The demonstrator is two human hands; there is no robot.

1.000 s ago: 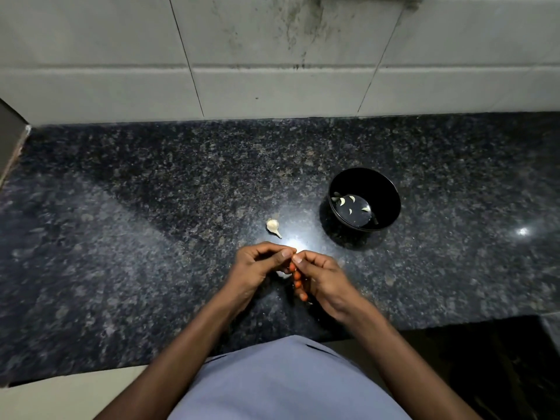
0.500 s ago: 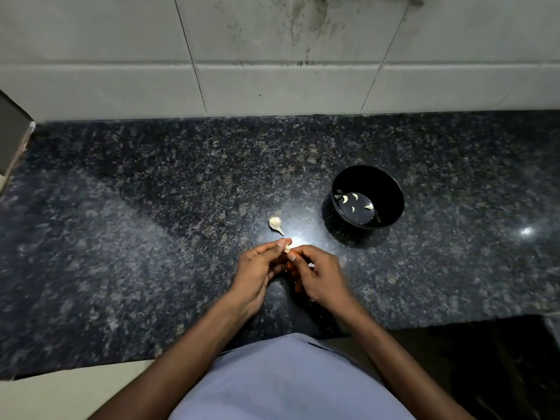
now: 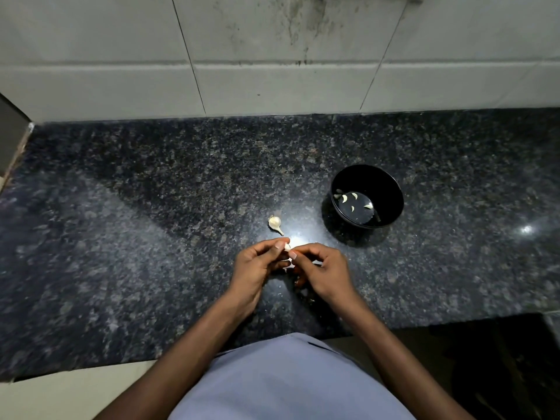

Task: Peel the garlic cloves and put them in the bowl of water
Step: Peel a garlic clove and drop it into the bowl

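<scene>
Hands meet over counter [image 3: 121, 237]: left hand [image 3: 256, 268] pinches clove [image 3: 287, 246] at fingertips, right hand [image 3: 325, 269] curled, thumb at it. Garlic [image 3: 275, 222] just beyond; bowl [image 3: 391, 189] right, peeled cloves [image 3: 353, 201] in water

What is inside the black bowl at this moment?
The black bowl holds water with several pale peeled garlic cloves in it. A thin dark thing rests near its right wall; what it is cannot be told. The near wall hides part of the bottom.

We see the bowl [image 3: 367, 196] on the surface [image 3: 151, 237], right of the garlic piece [image 3: 275, 223]; cloves [image 3: 354, 196] lie in the bowl; the wall [image 3: 272, 71] stands behind.
</scene>
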